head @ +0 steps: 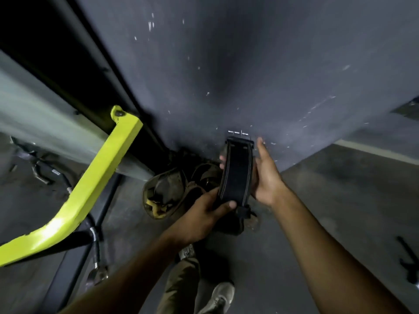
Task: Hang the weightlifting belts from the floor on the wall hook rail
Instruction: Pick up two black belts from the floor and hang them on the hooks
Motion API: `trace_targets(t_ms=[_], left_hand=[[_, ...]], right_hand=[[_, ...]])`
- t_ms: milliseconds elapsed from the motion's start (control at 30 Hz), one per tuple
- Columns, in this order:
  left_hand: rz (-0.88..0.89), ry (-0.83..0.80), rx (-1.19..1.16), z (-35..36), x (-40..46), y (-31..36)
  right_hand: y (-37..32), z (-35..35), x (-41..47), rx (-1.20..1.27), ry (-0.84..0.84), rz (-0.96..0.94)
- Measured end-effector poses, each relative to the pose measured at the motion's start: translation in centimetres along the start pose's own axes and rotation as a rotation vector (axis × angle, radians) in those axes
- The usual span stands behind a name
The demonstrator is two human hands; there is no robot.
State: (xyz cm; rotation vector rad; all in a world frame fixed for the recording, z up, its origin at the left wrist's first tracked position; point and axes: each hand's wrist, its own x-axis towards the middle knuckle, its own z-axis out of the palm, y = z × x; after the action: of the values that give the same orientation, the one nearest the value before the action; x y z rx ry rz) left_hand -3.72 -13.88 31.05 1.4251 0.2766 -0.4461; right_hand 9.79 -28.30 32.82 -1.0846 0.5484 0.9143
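I hold a black weightlifting belt (pixel 237 171) with pale stitching upright in front of the dark wall (pixel 249 64); its metal buckle (pixel 239 133) is at the top end. My left hand (pixel 208 214) grips the belt's lower end, thumb across its face. My right hand (pixel 266 173) clasps the belt's right edge, fingers wrapped behind it. Below on the floor, against the wall's base, lie more worn belts (pixel 167 193) in a heap, one brownish with a yellow patch. No hook rail is visible.
A lime-yellow machine frame (pixel 95 177) slants across the left, with black cables and handles (pixel 45 173) under it. A pale beam (pixel 34 114) runs along the left. My shoes (pixel 221 295) stand on grey floor. A dark object (pixel 408 261) lies far right.
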Motion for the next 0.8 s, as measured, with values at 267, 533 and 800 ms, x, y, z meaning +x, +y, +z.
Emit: trace_targets(t_ms=[267,533,800], left_hand=[[0.166,0.031,0.147,8.4,-9.8,9.3],[0.289,0.091,0.119,10.3,-13.0,22.9],[0.5,0.042,-0.131,11.6,-16.6,38.3]], right_hand=[[-4.8,3.3,-17.7,-0.175,0.062,-0.378],[-8.3,5.9,-30.0,-0.306,0.022,-0.862],[-11.5,9.3,-37.7,-0.408,-0.075,-1.146]])
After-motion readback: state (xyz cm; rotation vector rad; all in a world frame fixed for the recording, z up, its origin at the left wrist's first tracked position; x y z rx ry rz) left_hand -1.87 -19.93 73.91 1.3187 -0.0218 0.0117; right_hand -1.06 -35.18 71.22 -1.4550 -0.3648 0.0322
